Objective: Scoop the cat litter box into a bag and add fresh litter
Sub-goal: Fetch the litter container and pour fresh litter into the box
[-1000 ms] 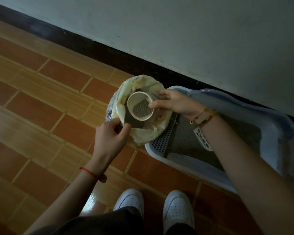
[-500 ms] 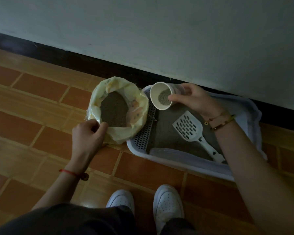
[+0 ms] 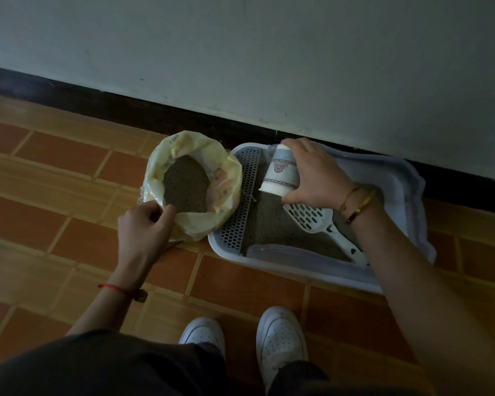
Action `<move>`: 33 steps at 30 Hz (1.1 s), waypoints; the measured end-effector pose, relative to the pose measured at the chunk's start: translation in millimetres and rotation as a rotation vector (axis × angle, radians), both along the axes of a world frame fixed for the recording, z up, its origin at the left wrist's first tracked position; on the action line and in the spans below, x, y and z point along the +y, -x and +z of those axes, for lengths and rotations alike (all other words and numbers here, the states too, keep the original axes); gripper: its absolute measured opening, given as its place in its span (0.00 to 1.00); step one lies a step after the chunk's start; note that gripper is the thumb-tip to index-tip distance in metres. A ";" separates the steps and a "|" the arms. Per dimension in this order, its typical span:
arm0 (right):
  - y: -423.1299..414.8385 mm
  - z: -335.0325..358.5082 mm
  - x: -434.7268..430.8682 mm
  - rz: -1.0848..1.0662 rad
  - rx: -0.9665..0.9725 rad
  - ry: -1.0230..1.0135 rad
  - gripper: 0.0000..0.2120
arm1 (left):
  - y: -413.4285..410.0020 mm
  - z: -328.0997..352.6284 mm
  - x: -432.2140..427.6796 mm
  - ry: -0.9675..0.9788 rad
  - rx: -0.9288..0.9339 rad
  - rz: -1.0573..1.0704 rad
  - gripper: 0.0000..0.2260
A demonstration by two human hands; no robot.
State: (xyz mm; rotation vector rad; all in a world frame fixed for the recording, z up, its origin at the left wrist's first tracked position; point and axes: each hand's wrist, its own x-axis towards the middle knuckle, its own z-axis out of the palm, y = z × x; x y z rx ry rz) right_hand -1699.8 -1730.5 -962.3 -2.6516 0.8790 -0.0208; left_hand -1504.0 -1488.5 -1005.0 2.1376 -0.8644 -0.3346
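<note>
While around cup (image 3: 280,175), right hand (image 3: 315,175) palm-down

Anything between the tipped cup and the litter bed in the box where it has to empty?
Nothing visible does. The cup, held mouth-down by the right hand, opens over bare litter in the litter box. The scoop lies in the box just beside the mouth, not under it.

Position: single wide-angle camera on the person's head, above the floor (image 3: 55,247).
Facing: forward and steeply down, toward the wall (image 3: 269,52) and baseboard (image 3: 155,115).
Nearness: close; white shoes (image 3: 280,338) at bottom edge, litter box (image 3: 269,268) mid-frame.
</note>
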 end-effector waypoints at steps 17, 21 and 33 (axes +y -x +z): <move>-36.0 37.8 8.5 -0.007 -0.382 -0.018 0.46 | -0.2 -4.2 0.5 -0.054 0.005 0.027 0.23; -69.4 33.8 27.4 0.065 -0.311 -0.122 0.49 | -1.3 -7.2 1.2 -0.054 0.015 0.036 0.23; -153.6 -41.7 71.5 0.391 0.014 0.128 0.42 | 0.6 -8.6 4.4 0.010 0.114 0.023 0.22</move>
